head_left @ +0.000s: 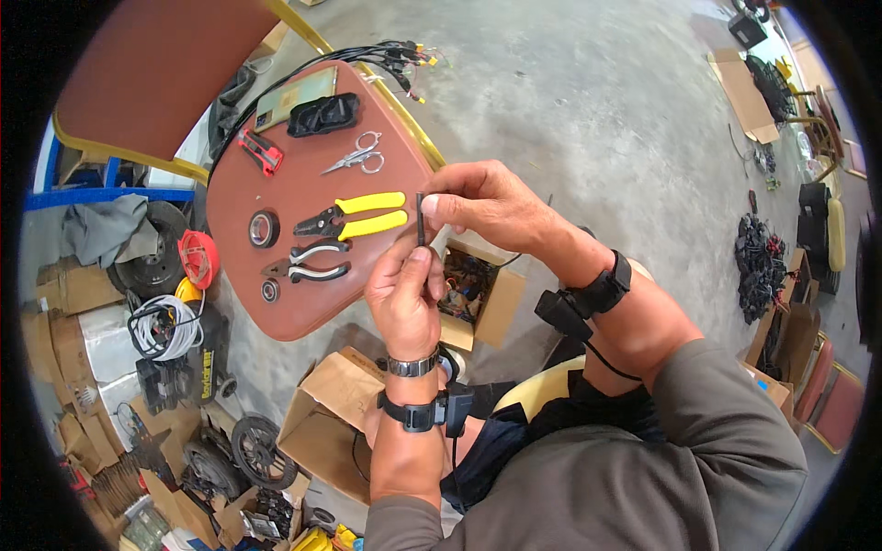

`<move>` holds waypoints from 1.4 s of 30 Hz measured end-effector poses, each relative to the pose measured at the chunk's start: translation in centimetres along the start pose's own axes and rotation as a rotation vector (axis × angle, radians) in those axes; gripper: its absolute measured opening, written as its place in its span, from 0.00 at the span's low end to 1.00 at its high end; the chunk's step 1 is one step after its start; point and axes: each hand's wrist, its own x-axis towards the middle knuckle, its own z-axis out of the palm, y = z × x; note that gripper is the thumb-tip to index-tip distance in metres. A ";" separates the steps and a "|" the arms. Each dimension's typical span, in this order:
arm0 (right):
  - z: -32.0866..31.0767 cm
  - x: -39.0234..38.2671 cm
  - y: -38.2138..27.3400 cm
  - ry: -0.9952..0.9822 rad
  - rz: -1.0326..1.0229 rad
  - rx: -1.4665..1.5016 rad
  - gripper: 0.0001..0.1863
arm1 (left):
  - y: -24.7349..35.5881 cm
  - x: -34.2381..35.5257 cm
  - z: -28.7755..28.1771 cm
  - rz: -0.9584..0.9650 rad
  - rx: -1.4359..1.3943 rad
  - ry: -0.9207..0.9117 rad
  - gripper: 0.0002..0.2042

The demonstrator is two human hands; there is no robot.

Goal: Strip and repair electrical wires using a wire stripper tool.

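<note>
A short, thin black cable-like piece (421,219) stands nearly upright between my hands. My left hand (404,289) pinches its lower end between thumb and fingers. At its upper end, the thumb and forefinger of my right hand (487,204) are closed on it. Both hands are just off the right edge of the brown chair seat (303,317). Nearest to them on the seat lie wire strippers (354,216) with yellow handles and pliers (310,262) with black-and-white handles. Folding scissors (358,156) rest farther back.
Also on the seat are a red utility knife (261,152), a black tape roll (264,228), a smaller roll (270,290) and a black pouch (323,115). Black cables (390,57) hang over its far edge. Open cardboard boxes (501,298) stand below my hands.
</note>
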 end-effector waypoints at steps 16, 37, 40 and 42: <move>-4.9 -2.9 -0.7 0.057 0.015 -0.025 0.11 | -2.7 1.5 3.1 -0.031 0.130 -0.136 0.09; -7.6 -3.2 -1.2 0.098 0.079 -0.237 0.15 | -3.9 3.4 5.8 -0.130 0.066 -0.163 0.08; -7.2 -3.1 -1.0 0.083 0.088 -0.210 0.14 | -3.8 3.5 5.4 -0.175 0.040 -0.188 0.07; -7.1 -3.1 -0.9 0.076 0.077 -0.220 0.14 | -3.8 3.5 5.2 -0.192 0.052 -0.195 0.08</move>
